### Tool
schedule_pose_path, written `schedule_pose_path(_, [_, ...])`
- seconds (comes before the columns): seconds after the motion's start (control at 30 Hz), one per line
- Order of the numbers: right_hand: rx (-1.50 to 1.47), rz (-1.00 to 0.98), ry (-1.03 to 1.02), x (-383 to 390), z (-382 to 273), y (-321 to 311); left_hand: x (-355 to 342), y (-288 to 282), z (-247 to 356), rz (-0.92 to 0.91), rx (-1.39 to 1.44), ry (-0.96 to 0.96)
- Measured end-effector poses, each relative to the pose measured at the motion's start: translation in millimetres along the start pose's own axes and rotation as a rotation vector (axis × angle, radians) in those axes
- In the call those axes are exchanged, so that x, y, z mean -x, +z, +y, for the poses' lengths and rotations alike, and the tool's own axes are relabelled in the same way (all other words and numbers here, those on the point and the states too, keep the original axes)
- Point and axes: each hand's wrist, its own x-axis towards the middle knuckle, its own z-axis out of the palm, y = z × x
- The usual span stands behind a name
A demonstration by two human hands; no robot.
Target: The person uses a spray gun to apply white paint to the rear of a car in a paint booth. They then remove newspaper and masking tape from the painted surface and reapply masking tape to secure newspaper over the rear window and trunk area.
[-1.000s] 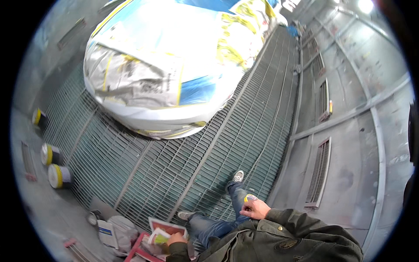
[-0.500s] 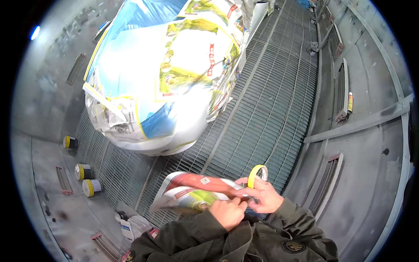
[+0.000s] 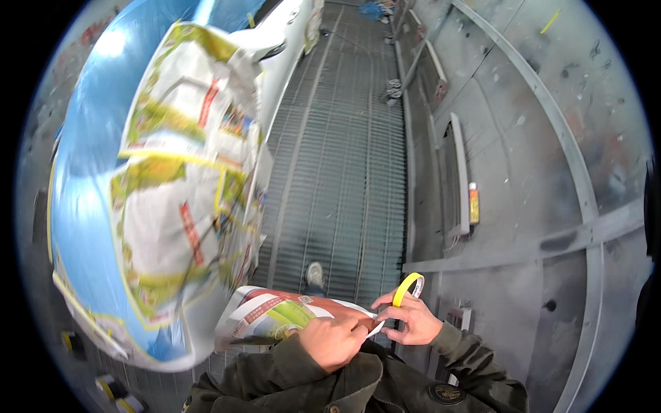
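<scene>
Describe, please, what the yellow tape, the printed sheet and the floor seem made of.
Yellow tape: perhaps paper, matte and evenly coloured.
Printed sheet: smooth, bending paper or thin plastic, unclear which.
Floor: likely metal, dull grey, judging by its grating bars.

the left forearm (image 3: 272, 372) comes up from the lower edge and angles inward across the front of the body, its dark sleeve reaching the wrist, and the left hand (image 3: 332, 342) is closed with its back turned up and its fingers curled under toward the right. the right forearm (image 3: 475, 358) slants inward from the lower right to meet it, and the right hand (image 3: 411, 322) points leftward just beside the other, fingers bent and parted. farther forward, one shoed foot (image 3: 315, 277) shows.
</scene>
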Motion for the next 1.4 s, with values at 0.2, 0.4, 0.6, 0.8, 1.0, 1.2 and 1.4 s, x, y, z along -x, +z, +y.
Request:
schedule_pose_path(0.2, [0.026,0.176,0.109,-107.9,54.6,-118.6,-184.0,-87.7,-83.7,-0.003,0.026,0.221])
schedule_pose_path(0.4, [0.052,0.358,0.109,-222.8,153.7,-211.3,-358.0,-135.3,-179.9,-0.082,0.02,0.491])
schedule_pose_path(0.6, [0.072,0.473,-0.015,-367.8,280.6,-330.6,-546.0,-163.4,-281.8,-0.106,0.018,0.56])
schedule_pose_path(0.8, [0.151,0.401,-0.054,-522.3,359.7,-468.6,-705.1,-230.1,-365.4,-0.121,0.039,0.367])
schedule_pose_path(1.0, [0.304,0.291,-0.115,-653.0,459.6,-589.3,-850.6,-267.4,-463.8,-0.02,-0.058,0.279])
schedule_pose_path(1.2, [0.395,0.239,-0.083,-799.2,562.4,-705.6,-1014.3,-328.4,-599.6,0.06,-0.141,0.26])
schedule_pose_path(1.4, [0.411,0.485,-0.024,-922.0,639.7,-804.2,-1183.0,-387.5,-710.9,0.064,-0.185,0.33])
